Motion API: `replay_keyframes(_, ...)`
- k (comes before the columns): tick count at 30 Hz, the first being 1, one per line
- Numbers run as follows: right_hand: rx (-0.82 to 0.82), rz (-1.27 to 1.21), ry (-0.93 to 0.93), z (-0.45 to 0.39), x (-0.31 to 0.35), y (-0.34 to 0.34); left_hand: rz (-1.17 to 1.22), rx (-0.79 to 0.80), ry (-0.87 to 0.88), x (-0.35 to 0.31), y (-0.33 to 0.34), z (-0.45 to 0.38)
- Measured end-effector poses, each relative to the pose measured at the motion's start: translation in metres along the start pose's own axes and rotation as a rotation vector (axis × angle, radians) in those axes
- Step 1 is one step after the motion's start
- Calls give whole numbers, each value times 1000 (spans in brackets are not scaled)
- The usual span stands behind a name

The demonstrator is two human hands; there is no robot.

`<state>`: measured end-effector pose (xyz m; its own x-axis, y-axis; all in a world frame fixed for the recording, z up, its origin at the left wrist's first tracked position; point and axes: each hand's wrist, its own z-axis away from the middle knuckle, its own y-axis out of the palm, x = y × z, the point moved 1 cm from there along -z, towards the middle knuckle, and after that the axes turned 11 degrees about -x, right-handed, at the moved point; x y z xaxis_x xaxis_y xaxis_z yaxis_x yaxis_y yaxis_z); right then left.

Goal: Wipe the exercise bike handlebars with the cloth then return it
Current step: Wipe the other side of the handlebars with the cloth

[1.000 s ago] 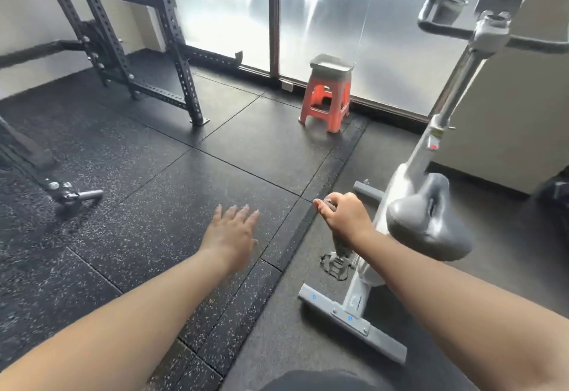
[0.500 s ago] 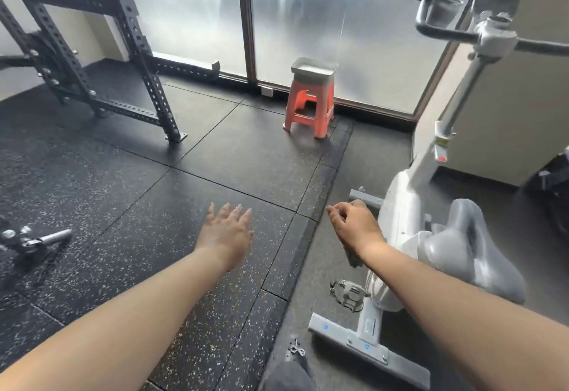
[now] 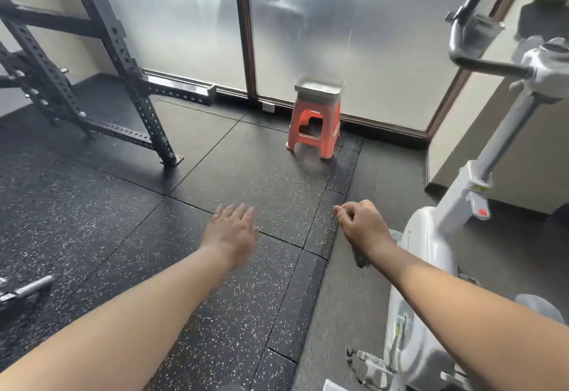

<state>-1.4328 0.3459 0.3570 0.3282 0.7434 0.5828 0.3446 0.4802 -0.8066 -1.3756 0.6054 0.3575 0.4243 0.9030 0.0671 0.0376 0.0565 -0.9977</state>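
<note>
My right hand (image 3: pixel 361 226) is curled round a dark grey cloth (image 3: pixel 359 258), and a corner of the cloth hangs below my wrist. My left hand (image 3: pixel 231 232) is stretched out over the floor with straight fingers, holding nothing. The white exercise bike (image 3: pixel 426 242) stands at the right, just beside my right hand. Its black handlebars (image 3: pixel 480 61) sit high at the upper right, far above both hands. An orange stool (image 3: pixel 314 125) with a grey tray (image 3: pixel 318 87) on top stands ahead by the frosted glass.
A black steel rack (image 3: pixel 123 61) fills the upper left. A bar end (image 3: pixel 27 289) lies on the rubber floor at the left edge. A bike pedal (image 3: pixel 369 366) and base bar are low at the right.
The view has moved forward and the stool has come closer. The bike has slid to the right edge and its saddle has left the view. Both hands keep their poses.
</note>
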Motion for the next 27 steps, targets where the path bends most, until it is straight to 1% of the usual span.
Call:
replay_keyframes(7, -21, -5, 67, -86, 18, 39, -3, 12, 80, 37, 8, -109)
replay_keyframes(12, -60, -2, 128, -162, 56, 66, -1, -5, 173, 79, 9, -200)
replay_keyframes(18, -140, -37, 191, -238, 99, 84, 16, 22, 198, 124, 5, -298)
replay_keyframes(22, -164, -40, 229, -276, 106, 96, 35, 21, 219, 130, 11, -357)
replay_keyframes(24, -157, -39, 251, -295, 104, 100, 53, 40, 228, 126, 15, -382)
replay_keyframes(27, -155, -30, 269, -337, 97, 106, 111, 27, 264, 116, 17, -425)
